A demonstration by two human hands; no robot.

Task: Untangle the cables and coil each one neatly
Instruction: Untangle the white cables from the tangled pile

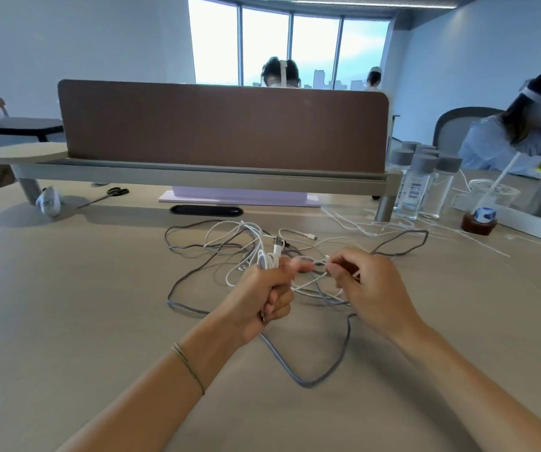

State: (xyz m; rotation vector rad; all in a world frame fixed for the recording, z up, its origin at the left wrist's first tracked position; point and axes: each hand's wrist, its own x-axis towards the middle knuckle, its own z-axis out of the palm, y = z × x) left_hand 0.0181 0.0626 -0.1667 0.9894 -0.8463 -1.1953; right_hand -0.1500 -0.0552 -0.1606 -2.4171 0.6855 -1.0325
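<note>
A tangle of thin white cables and a thicker grey braided cable lies on the beige table in front of me. My left hand grips a small bunch of coiled white cable, whose loops and a plug stick up above my fist. My right hand pinches a strand of white cable a little to the right of it. That strand runs between my two hands. The grey cable loops under both wrists and out to the far right.
A brown desk divider on a raised shelf stands behind the cables. Scissors lie at the back left. Several clear bottles, a plastic cup with a straw and a white power strip stand at the right. People sit around.
</note>
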